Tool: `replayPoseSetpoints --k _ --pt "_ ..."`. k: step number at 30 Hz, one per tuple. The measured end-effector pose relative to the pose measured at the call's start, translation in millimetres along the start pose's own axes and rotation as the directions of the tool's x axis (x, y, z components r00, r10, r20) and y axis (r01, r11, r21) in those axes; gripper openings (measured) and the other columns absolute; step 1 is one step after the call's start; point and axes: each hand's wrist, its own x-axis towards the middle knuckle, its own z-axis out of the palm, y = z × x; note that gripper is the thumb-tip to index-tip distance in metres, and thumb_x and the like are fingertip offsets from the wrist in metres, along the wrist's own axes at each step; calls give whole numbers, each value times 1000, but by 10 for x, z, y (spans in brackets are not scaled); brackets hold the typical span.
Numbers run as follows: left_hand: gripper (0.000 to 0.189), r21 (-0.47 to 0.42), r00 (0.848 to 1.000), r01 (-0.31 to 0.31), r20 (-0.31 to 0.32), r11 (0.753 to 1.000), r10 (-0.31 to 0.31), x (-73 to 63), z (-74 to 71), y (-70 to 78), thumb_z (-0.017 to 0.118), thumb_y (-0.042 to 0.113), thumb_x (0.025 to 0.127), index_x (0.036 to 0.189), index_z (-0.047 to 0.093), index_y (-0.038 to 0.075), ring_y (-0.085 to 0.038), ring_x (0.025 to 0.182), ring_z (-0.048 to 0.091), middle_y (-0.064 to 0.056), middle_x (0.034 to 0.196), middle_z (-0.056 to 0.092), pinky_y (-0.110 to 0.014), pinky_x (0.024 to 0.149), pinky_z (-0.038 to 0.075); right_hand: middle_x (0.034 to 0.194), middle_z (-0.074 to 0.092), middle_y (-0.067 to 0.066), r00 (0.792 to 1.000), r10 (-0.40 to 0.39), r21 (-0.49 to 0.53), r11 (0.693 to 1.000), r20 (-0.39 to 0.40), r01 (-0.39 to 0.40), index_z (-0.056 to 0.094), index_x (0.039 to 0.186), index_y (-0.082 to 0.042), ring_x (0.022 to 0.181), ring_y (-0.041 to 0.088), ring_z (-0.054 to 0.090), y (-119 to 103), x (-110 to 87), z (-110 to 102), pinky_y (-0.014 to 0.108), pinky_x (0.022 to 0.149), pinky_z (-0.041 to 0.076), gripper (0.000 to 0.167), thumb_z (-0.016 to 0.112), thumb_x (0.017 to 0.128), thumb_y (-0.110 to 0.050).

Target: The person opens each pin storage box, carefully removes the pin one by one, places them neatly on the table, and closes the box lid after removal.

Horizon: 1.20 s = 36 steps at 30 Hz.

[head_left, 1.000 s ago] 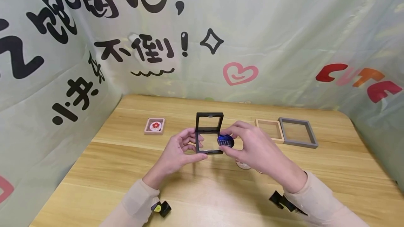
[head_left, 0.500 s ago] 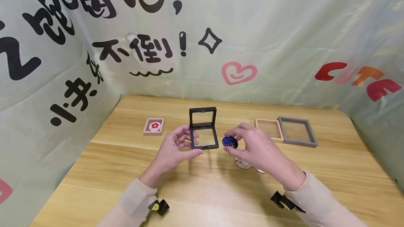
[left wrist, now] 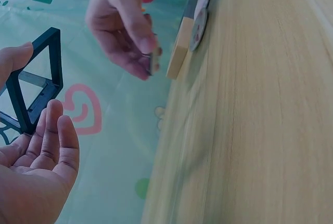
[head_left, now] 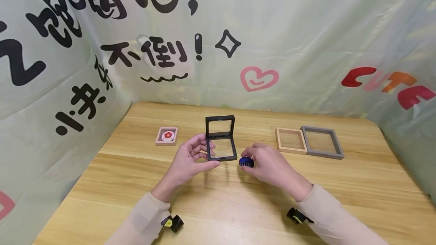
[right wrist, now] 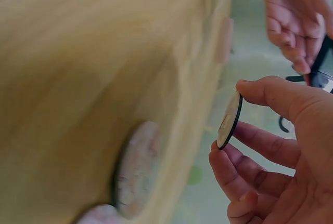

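Observation:
In the head view my left hand (head_left: 185, 160) holds a small black hinged display frame (head_left: 221, 158) with clear windows, its lid standing up. Fingers lie behind its left side and the thumb is along the bottom corner. Just right of the frame, my right hand (head_left: 272, 166) pinches a round badge-like disc (head_left: 246, 162) with a dark blue printed face. The right wrist view shows the disc (right wrist: 230, 121) edge-on between thumb and fingertips, with a pale back and dark rim. A gap separates disc and frame.
A pink frame (head_left: 166, 144) with a red-flower disc inside lies at the back left. Peach (head_left: 292, 151) and grey (head_left: 323, 155) frames lie side by side at the back right. Two more round discs (right wrist: 138, 172) rest on the wooden table, hidden by my right hand in the head view.
The blue disc was at the black frame's right edge; my right hand has drawn it away and lowered it. My left hand has shifted the frame slightly left and up.

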Motion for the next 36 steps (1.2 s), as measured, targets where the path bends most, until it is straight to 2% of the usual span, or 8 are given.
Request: replayPoseSetpoints --k 5,12,20,25,28,33,36 --pt "74 -1 1000 -1 1 1000 1 1 6 -1 90 -3 80 144 54 -2 -20 103 72 -12 123 71 -26 91 63 95 71 0 999 6 -26 1000 36 -5 81 109 -11 74 9 57 33 25 108 27 63 51 26 89 89 -26" --pt "72 -2 1000 4 3 1000 -4 -2 14 6 90 -2 80 143 55 -1 -18 102 72 -12 123 71 -25 91 63 98 72 1 996 43 -61 997 77 -39 81 105 -15 78 11 60 67 33 214 30 66 54 25 90 88 -31" --pt "72 11 1000 6 10 1000 -6 1 20 4 90 -2 80 143 56 0 -15 101 71 -28 129 67 -25 90 62 101 70 3 996 40 -67 997 77 -35 81 106 -15 81 13 63 85 18 262 35 69 59 26 90 87 -30" --pt "73 15 1000 6 13 1000 -7 -1 21 -2 90 -2 80 144 56 0 -16 101 71 -31 131 66 -25 91 63 99 68 3 997 22 -60 998 75 -17 81 107 -13 80 13 62 91 8 268 36 71 60 28 91 86 -29" --pt "72 20 1000 -1 17 1000 1 1 20 -7 90 -2 80 144 56 0 -16 100 71 -28 128 67 -25 90 63 99 68 3 997 18 -64 998 74 -13 80 107 -13 81 13 62 88 6 268 37 72 61 28 91 86 -28" --pt "71 29 1000 -4 18 1000 3 6 19 -13 90 -2 80 143 57 0 -15 100 71 -14 123 71 -25 88 63 100 68 3 997 24 -69 997 78 -18 80 107 -13 82 13 62 82 1 266 37 73 61 30 92 86 -31" --pt "71 32 1000 -6 21 999 6 8 18 -14 90 -3 80 143 57 0 -15 99 71 -13 123 71 -24 85 62 99 67 2 996 29 -66 998 84 -23 79 107 -13 81 12 60 82 -2 260 35 71 60 32 92 86 -34"
